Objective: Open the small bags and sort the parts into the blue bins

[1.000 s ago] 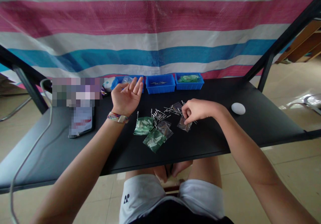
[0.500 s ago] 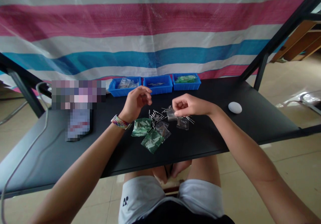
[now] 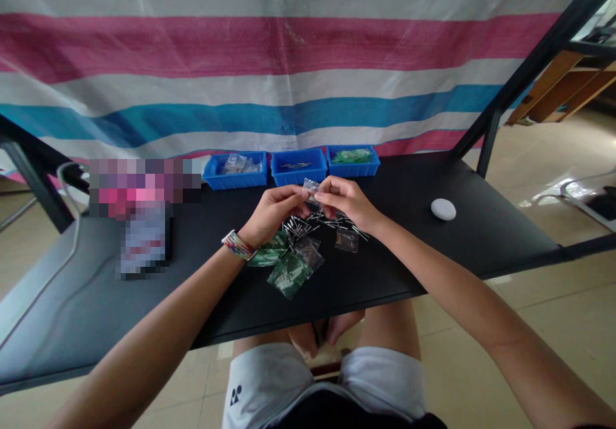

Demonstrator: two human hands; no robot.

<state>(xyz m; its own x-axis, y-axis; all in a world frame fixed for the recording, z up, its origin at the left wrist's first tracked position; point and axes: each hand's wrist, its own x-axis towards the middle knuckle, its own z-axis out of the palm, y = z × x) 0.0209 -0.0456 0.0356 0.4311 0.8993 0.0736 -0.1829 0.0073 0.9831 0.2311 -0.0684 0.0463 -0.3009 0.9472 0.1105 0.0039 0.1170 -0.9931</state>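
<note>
A small clear plastic bag [image 3: 311, 186] is pinched between both hands above the tabletop. My left hand [image 3: 282, 209] closes its thumb and fingers on the bag's left edge. My right hand [image 3: 350, 202] grips the right edge; the bag's contents are too small to make out. Beneath the hands lies a loose pile of thin metal pins, perhaps rivets [image 3: 299, 226]. Close to me rest green bags [image 3: 289, 275] of small parts, one partly behind my left wrist. A clear bag [image 3: 310, 251] overlaps them, and another clear bag [image 3: 346, 241] lies to the right.
Along the back stand three blue bins: the left bin [image 3: 235, 181] holds clear bags, the middle bin [image 3: 299, 175] metal pins, the right bin [image 3: 353, 170] green bags. A white oval object [image 3: 443, 210] sits at right on the black table [image 3: 385, 272]. Blurred items [image 3: 144, 236] lie left.
My right hand has lifted the clear bag from the pile, up and to the left. My left hand has moved right and down, from holding nothing to gripping the bag too.
</note>
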